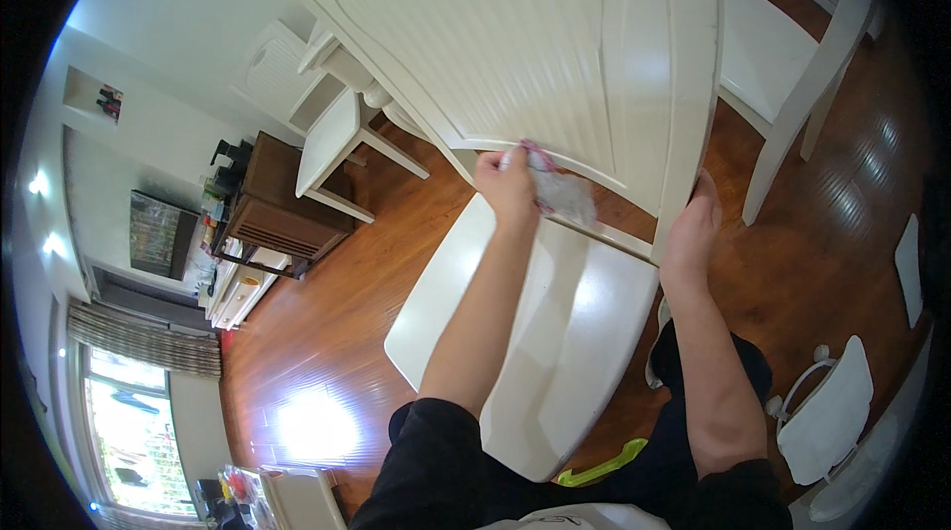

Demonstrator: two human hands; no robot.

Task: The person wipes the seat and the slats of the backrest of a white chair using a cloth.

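A white chair with a ribbed backrest (pixel 520 47) and a glossy seat (pixel 572 307) stands right before me. My left hand (pixel 509 184) pinches a crumpled, greyish cloth with a pink edge (pixel 562 192) at the lower rail of the backrest; part of the cloth hangs over the gap above the seat. At the right side post of the same backrest rests my right hand (pixel 691 233), its fingers partly hidden behind the post, so its grip is hard to make out.
Another white chair (pixel 765 47) is at the upper right, and one more (pixel 330 132) stands beside a brown wooden cabinet (pixel 278 196). A green plastic object (pixel 603 464) lies on the wooden floor near my legs. A white stool-like item (pixel 828 411) is at lower right.
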